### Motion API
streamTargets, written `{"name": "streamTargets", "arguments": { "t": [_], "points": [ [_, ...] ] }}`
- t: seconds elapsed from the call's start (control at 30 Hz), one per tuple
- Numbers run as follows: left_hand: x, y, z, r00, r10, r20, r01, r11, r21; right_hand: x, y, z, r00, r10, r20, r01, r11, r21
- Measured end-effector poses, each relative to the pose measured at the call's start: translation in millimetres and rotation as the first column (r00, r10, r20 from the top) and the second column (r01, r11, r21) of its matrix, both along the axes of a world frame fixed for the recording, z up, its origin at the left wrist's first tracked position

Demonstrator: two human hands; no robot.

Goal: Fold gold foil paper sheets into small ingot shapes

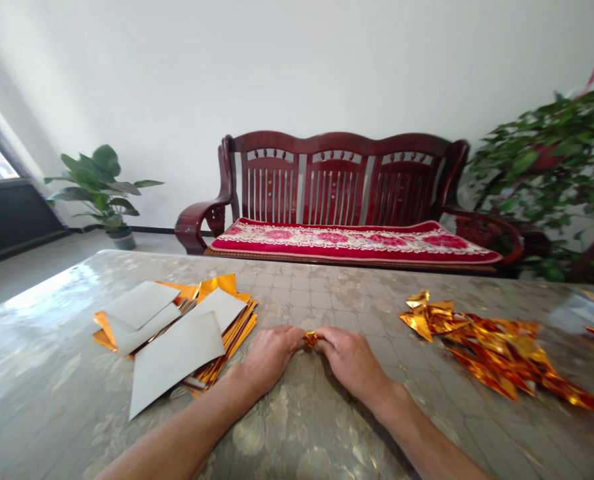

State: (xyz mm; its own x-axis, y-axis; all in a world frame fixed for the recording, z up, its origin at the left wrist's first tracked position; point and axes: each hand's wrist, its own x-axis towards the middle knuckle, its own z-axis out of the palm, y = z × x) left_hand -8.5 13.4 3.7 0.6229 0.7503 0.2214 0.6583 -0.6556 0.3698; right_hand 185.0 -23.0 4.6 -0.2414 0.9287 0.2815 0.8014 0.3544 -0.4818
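Observation:
Both hands meet over the middle of the table, pinching one small piece of shiny gold foil paper (311,339) between them. My left hand (273,357) grips its left end, and my right hand (353,360) closes on its right end. Most of the piece is hidden by the fingers, so its full shape cannot be made out. Left of my hands lies a loose stack of foil paper sheets (177,357), some with the pale back upward, others showing gold edges. To the right is a heap of folded gold foil pieces (501,347).
A patterned cover lies over the table (277,440). At the right edge sits a clear plastic bag (579,313). Behind the table stand a dark red wooden bench (337,143) with a red floral cushion (351,241), a potted plant (101,187) and a leafy plant (551,160).

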Motion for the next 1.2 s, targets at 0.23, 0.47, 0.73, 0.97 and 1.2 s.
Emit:
{"name": "streamTargets", "arguments": {
  "t": [0.23, 0.47, 0.73, 0.97, 1.2],
  "points": [
    [4, -2, -6.9, 1.0, 0.029, -0.001, -0.029, 0.999, 0.019, -6, -3, -0.6, 1.0, 0.01, 0.003, -0.01, 1.0, 0.006],
    [5, -8, -9.1, 0.999, 0.041, -0.012, -0.04, 0.999, 0.028, -10, -7, -2.4, 1.0, 0.018, 0.001, -0.018, 0.999, 0.046],
    [11, -24, -11.4, 0.996, 0.068, -0.06, -0.066, 0.997, 0.029, -21, -16, -2.7, 1.0, -0.023, -0.021, 0.025, 0.995, 0.094],
    [14, -35, -6.2, 0.994, 0.101, -0.03, -0.099, 0.993, 0.071, -30, -25, -2.1, 0.986, -0.067, -0.151, 0.092, 0.981, 0.17],
    [13, -36, -5.8, 0.996, 0.09, 0.029, -0.094, 0.984, 0.149, -35, -24, -2.9, 0.96, -0.084, -0.269, 0.127, 0.981, 0.148]
  ]
}}
